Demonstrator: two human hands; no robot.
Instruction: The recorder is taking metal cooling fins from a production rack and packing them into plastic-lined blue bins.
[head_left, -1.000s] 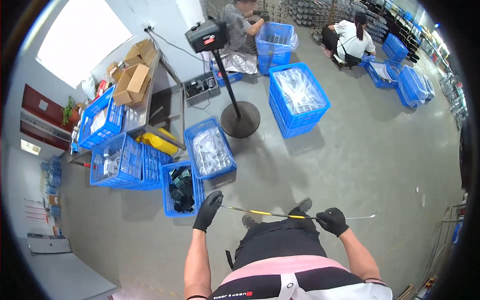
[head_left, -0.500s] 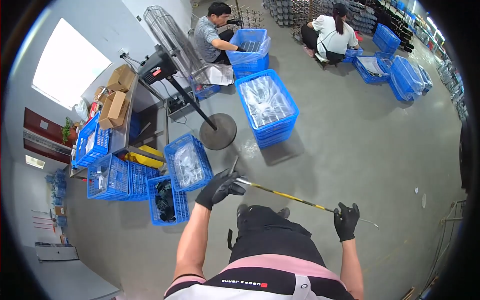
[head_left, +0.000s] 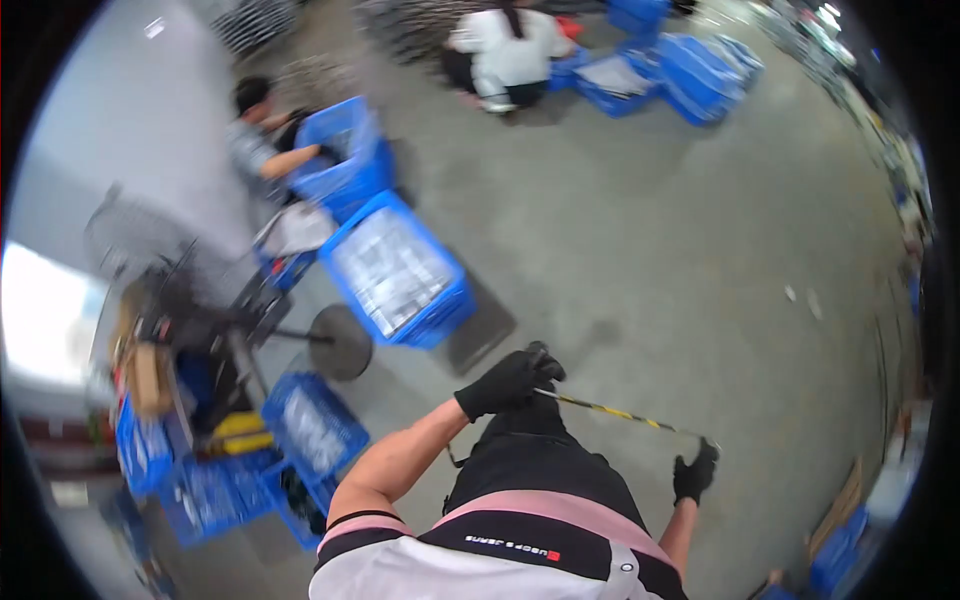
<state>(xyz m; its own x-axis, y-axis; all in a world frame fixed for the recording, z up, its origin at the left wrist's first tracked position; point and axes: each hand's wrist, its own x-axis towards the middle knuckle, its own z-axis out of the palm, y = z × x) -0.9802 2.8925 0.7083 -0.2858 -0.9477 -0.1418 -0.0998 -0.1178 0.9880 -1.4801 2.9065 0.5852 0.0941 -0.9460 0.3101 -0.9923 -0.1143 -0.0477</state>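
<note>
A thin metal rod [head_left: 620, 413] banded in yellow and black slants down to the right in front of my body. My left hand [head_left: 510, 382], in a black glove, is closed around its left end over my dark trousers. At the rod's right end is my black-gloved right hand [head_left: 695, 473]. Its thumb stands apart from the fingers, and the rod's end passes at the fingertips. Blur hides the exact contact and the tip's shape.
A blue crate stack [head_left: 440, 320] with plastic-wrapped contents stands ahead left. Beyond it a person works at a blue bin [head_left: 380, 165]; another person [head_left: 505, 60] squats farther back. A fan's round base [head_left: 341, 342] and several crates [head_left: 315, 425] are at left.
My view has turned to the right, so crates, fan and people sit farther left. Both hands still span the rod; my right thumb now stands clear of it. The rod's bent tip no longer shows clearly.
</note>
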